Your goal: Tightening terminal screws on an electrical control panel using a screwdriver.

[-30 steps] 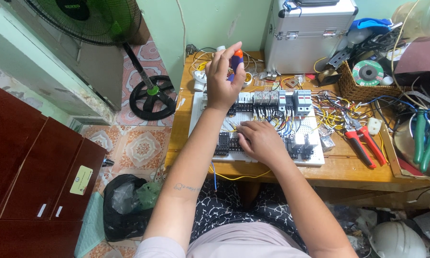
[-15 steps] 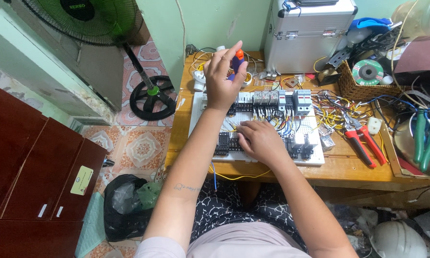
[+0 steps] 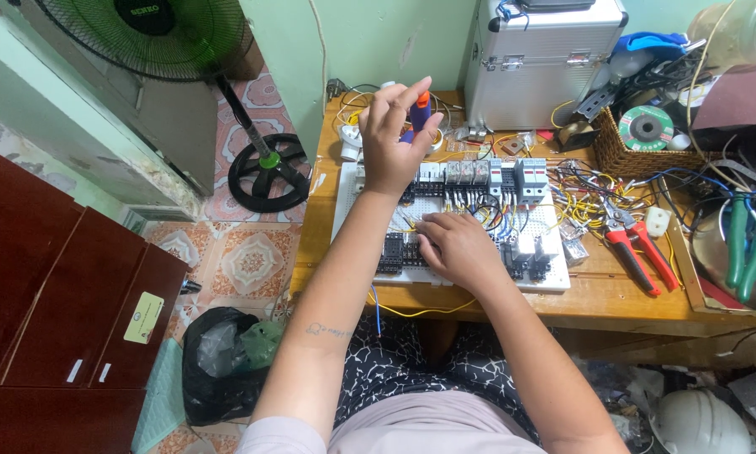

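Left hand (image 3: 395, 139) raised above the far-left part of the panel, fingers pinched around a screwdriver (image 3: 420, 113) w/ orange-and-blue handle, held roughly upright; only the handle shows, tip hidden behind the palm, so can't tell if it touches anything below. Right hand (image 3: 455, 248) lies palm down on the white wiring board (image 3: 348, 210), fingers curled over the black terminal blocks (image 3: 395, 252) near the board's front edge, pressing or steadying there; not clear if it grips a wire, looks more like resting than clenched. Board sits flat on the wooden table (image 3: 613, 294), centre-left, w/ a row of grey breakers/relays (image 3: 487, 175) along its upper part and a tangle of yellow, blue and black wires (image 3: 592, 197) spilling off its right side. Red-handled pliers (image 3: 638, 252) lie on the table just right of the board, apart from both hands. Green-handled pliers (image 3: 748, 244) further right in a tray-like area, well apart. Wicker basket (image 3: 621, 151) at back right holds a green-labelled cutting disc (image 3: 647, 128). Silver metal case (image 3: 546, 63) stands at the back of the table behind the board. Off the table to the left: green standing fan (image 3: 155, 34) on the tiled floor, dark red cabinet (image 3: 50, 303) at the left edge, black plastic bag (image 3: 222, 361) on the floor near the person's left knee. White hard hat (image 3: 701, 420) on the floor at lower right. Yellow wire (image 3: 420, 313) hangs over the table's front edge below the right hand.
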